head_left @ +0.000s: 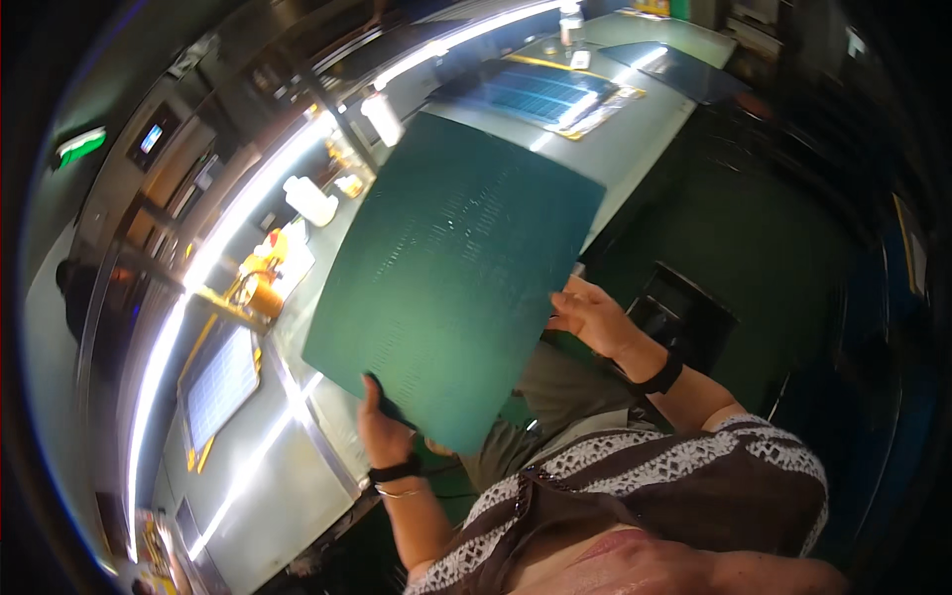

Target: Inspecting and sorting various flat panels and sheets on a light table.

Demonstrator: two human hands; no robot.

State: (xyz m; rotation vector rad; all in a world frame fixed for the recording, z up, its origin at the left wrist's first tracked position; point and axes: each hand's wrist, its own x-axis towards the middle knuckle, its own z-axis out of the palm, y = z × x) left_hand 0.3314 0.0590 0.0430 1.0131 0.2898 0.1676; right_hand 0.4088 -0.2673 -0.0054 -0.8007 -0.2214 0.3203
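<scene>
A large, thin green panel, marked with rows of small slots, is held up in front of me at a tilt. My left hand grips its lower left edge, the thumb on the near face and the other fingers mostly behind. At the right edge, my right hand pinches the panel, with part of the fingers hidden by it. Black bands circle both wrists. The panel covers part of the workbench behind it.
A long metal workbench runs from lower left to upper right under bright strip lights. On it are a framed sheet, a white bottle, an orange tape roll and dark panels. A dark stool-like object stands at right.
</scene>
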